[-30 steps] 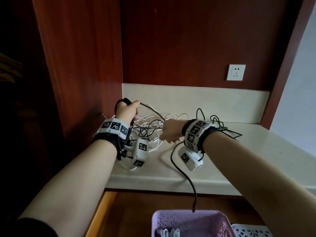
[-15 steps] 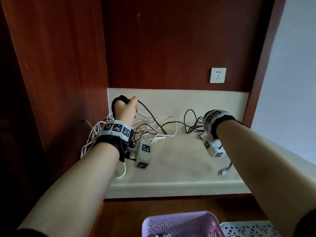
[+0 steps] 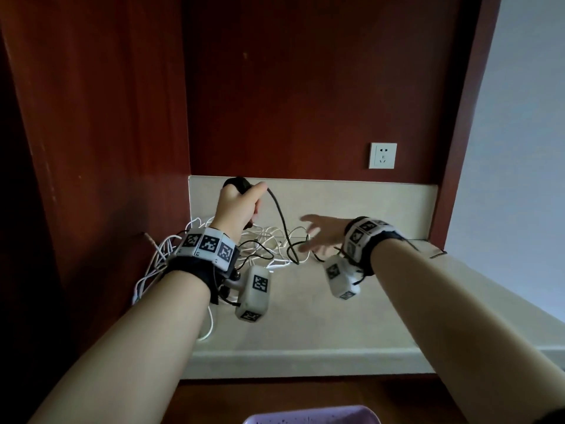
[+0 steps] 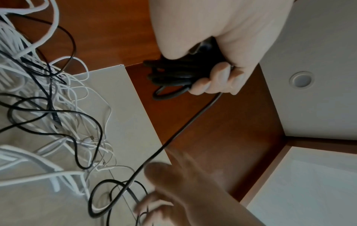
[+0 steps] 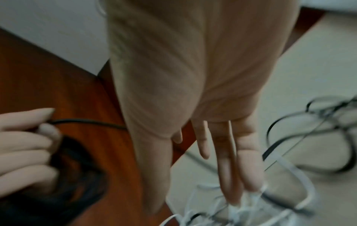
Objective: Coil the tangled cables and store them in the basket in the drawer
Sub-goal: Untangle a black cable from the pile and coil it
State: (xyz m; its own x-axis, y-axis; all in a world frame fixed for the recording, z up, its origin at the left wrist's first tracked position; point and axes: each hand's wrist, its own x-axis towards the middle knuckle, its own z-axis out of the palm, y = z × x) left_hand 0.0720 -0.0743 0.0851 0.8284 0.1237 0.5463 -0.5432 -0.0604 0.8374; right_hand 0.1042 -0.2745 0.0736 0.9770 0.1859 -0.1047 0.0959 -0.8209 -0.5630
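Several loops of the black cable [image 4: 173, 73] are gripped in the raised left hand [image 3: 237, 206], its tail trailing to the counter [image 3: 305, 316], where the open-fingered right hand [image 3: 324, 234] reaches over the uncoiled white cables [image 4: 48, 107]; nothing is seen stored in the basket [image 3: 308, 419].

Black coil [image 4: 173, 75] above tangled cables [image 3: 260, 240]

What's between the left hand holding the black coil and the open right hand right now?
In the head view, one loose strand of black cable hangs from the left hand down toward the right hand, over a tangle of white cables on the counter.
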